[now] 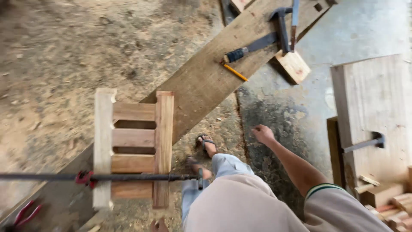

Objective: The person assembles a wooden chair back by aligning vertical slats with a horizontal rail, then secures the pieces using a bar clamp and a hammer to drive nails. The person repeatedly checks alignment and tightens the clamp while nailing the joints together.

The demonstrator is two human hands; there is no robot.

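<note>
Clearly the right hand (262, 134) hangs empty, fingers loosely curled and grasping nothing, out over the dark stained floor (279, 120). Nearest to it, well to its left, stands a slatted wooden frame (133, 148), two uprights joined by cross slats and squeezed by a long bar clamp (128, 176) that runs across its near end, seemingly to press the joints tight. The frame rests on a long plank (206, 77) that slants away to the far right. At that plank's far end lie a hammer (281, 30), a chisel (249, 48) and a yellow pencil (234, 72), well apart from the hand (probably laid there within reach of the work). A second hammer (365, 144) rests on a pale block (371, 103) to the right. The left hand is out of sight, so its state cannot be told
</note>
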